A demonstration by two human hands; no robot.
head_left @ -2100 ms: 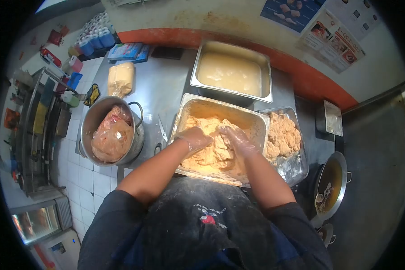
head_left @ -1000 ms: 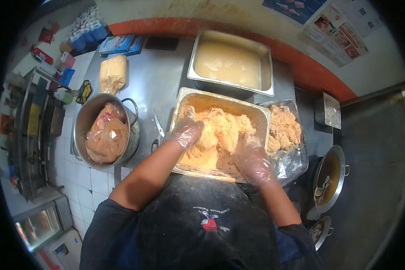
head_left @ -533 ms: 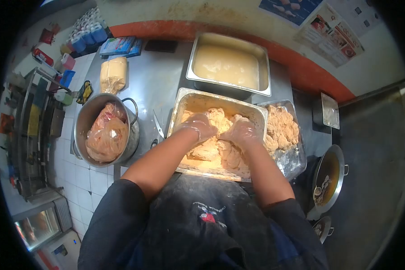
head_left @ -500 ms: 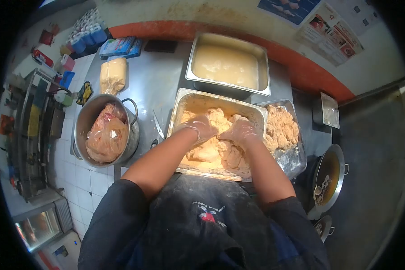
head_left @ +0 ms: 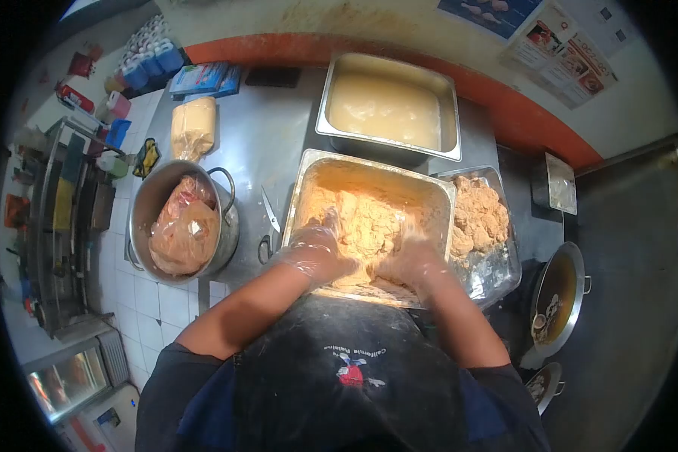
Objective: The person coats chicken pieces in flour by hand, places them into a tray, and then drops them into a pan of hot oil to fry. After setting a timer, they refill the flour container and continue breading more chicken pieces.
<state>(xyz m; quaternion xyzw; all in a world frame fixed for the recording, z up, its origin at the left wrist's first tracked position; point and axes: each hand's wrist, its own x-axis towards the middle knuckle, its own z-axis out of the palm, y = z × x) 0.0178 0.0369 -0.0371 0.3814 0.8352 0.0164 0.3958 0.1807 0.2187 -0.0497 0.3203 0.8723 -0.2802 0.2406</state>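
Note:
Both hands wear clear plastic gloves and are inside a steel pan (head_left: 446, 218) of orange-tinted flour and coated pieces (head_left: 365, 226). My left hand (head_left: 320, 245) rests at the pan's near left, fingers apart against the coated pieces. At the near right is my right hand (head_left: 414, 260), blurred by motion, its fingers partly sunk in the flour and hard to make out. To the right of the pan, a clear tray (head_left: 493, 275) bears a heap of floury coated pieces (head_left: 478, 215). Behind it stands a deep pan of cloudy liquid (head_left: 384, 109).
A large pot (head_left: 230, 233) with bagged raw meat (head_left: 184, 233) stands left. Scissors (head_left: 270, 211) lie between pot and pan. Further back are a bag of tan powder (head_left: 193, 126) and blue packets (head_left: 203, 78). At right is a wok of oil (head_left: 561, 301).
My hands have moved back toward the pan's near edge and apart, away from the pieces they were bunching in the middle. The view has shifted slightly.

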